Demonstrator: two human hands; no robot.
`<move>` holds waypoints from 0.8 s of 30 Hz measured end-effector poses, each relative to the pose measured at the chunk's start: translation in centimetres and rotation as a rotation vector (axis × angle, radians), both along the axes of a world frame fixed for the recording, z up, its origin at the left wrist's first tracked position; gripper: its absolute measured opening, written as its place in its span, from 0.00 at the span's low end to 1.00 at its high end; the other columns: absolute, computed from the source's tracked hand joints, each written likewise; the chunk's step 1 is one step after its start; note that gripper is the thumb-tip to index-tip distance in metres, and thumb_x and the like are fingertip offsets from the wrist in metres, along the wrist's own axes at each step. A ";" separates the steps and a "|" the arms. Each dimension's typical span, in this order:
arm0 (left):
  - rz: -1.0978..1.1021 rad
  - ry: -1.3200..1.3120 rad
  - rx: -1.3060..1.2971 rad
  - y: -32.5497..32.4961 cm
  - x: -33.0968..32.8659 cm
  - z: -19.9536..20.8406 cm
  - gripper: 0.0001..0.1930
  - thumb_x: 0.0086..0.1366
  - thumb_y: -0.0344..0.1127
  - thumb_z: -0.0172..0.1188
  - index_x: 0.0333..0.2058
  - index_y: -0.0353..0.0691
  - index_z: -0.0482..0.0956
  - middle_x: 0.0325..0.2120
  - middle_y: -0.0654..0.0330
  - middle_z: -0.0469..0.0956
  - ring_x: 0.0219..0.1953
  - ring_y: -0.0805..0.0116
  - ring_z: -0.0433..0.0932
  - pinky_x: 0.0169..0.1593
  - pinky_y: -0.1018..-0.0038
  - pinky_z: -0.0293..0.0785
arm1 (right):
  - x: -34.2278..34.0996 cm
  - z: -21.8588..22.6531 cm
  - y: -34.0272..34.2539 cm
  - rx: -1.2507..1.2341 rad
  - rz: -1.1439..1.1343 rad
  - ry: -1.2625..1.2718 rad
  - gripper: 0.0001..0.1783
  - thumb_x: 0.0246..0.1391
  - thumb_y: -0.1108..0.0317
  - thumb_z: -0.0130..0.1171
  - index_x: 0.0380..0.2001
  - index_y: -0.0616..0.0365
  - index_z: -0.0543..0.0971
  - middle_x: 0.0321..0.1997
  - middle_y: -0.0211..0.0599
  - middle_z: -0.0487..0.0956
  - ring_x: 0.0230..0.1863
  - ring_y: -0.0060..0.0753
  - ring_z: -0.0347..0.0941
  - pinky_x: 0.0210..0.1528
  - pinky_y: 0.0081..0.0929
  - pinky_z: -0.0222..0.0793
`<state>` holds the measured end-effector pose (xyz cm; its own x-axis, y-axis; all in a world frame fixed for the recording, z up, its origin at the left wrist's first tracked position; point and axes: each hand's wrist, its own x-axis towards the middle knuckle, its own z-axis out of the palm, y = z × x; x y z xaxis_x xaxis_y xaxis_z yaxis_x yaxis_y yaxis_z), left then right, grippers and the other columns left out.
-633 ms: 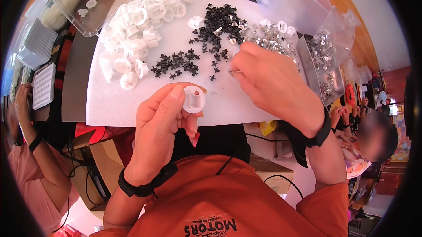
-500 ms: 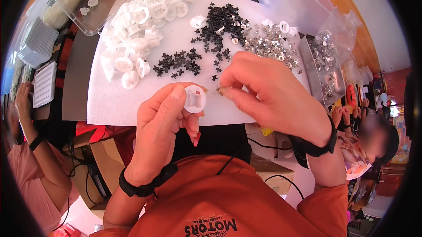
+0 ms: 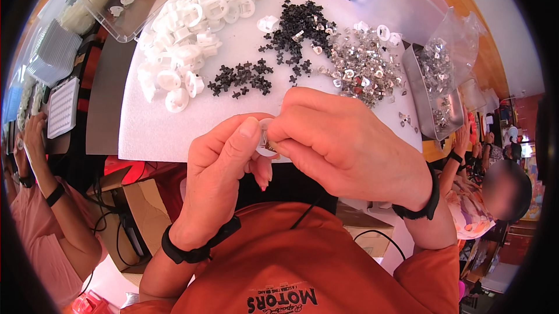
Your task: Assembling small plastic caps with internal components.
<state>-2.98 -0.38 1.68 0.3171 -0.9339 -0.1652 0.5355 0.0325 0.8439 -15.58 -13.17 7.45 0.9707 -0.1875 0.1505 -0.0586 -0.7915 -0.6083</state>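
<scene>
My left hand (image 3: 220, 165) holds a round white plastic part (image 3: 265, 152) by its edge, between thumb and fingers, just off the near edge of the white foam sheet (image 3: 157, 139). Closed in a pinch, my right hand (image 3: 349, 145) meets the face of that part. A small metal piece (image 3: 269, 145) shows at its fingertips, mostly covered by them. Beyond my hands lie loose black cross-shaped pieces (image 3: 241, 77) and a heap of small shiny metal pieces (image 3: 364, 72). A pile of white plastic parts (image 3: 189, 34) covers the sheet's left side.
A metal tray (image 3: 420, 101) of metal pieces stands at the right beside a clear plastic bag (image 3: 463, 34). A clear bin (image 3: 96, 14) sits at the far left. Co-workers' arms (image 3: 55, 197) show at both sides. Cardboard boxes (image 3: 142, 212) and cables are below the table.
My right hand has moved left and down onto the white part, bringing its fingertips against the face. My left hand keeps its hold. The view has shifted slightly.
</scene>
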 end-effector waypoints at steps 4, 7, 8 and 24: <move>0.000 -0.026 0.005 0.0 -0.1 0.1 0.18 0.71 0.42 0.47 0.44 0.30 0.76 0.27 0.60 0.76 0.22 0.78 0.72 0.25 0.82 0.69 | 0.0 -0.3 0.4 -0.003 -0.026 -0.010 0.06 0.46 0.80 0.56 0.29 0.60 0.72 0.26 0.38 0.68 0.27 0.42 0.67 0.27 0.33 0.63; -0.004 -0.029 -0.016 0.1 -0.2 0.0 0.18 0.71 0.41 0.47 0.44 0.30 0.76 0.27 0.61 0.76 0.22 0.79 0.72 0.25 0.83 0.69 | -0.1 -1.0 0.7 0.086 -0.090 -0.087 0.07 0.45 0.81 0.56 0.29 0.60 0.72 0.26 0.38 0.68 0.26 0.42 0.67 0.27 0.33 0.63; -0.005 -0.033 -0.011 0.1 -0.2 0.0 0.18 0.71 0.41 0.47 0.44 0.30 0.76 0.27 0.61 0.76 0.22 0.79 0.72 0.25 0.83 0.69 | -0.1 -1.0 0.7 0.080 -0.086 -0.099 0.07 0.45 0.81 0.56 0.29 0.60 0.72 0.26 0.38 0.68 0.26 0.42 0.67 0.26 0.33 0.63; 0.020 0.057 -0.045 -0.2 0.0 0.4 0.19 0.70 0.41 0.48 0.45 0.28 0.75 0.26 0.60 0.76 0.22 0.77 0.73 0.24 0.79 0.72 | -1.6 -2.2 2.3 0.024 -0.183 -0.250 0.14 0.48 0.82 0.56 0.40 0.62 0.76 0.29 0.38 0.72 0.26 0.33 0.71 0.26 0.26 0.67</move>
<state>-2.97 -0.54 2.09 0.3267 -0.9345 -0.1415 0.5813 0.0806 0.8097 -17.20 -10.84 5.25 0.8538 -0.3620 0.3741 -0.0448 -0.7670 -0.6401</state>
